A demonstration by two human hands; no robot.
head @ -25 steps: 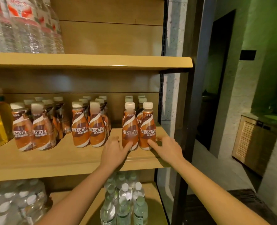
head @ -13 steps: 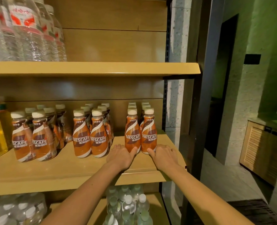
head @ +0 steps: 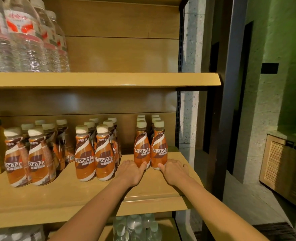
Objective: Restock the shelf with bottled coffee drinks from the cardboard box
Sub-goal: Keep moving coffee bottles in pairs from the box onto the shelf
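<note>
Wooden shelf [head: 152, 188] carries the rightmost pair of coffee bottles [head: 150, 150] set back from its front edge, with bare board ahead and to their right. Left hand [head: 132, 172] and right hand [head: 174, 172] flank the pair, grip released, thumbs touching the bottle bases.

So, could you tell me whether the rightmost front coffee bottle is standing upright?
Upright: the rightmost front bottle stands base-down on the shelf, cap on top.
</note>
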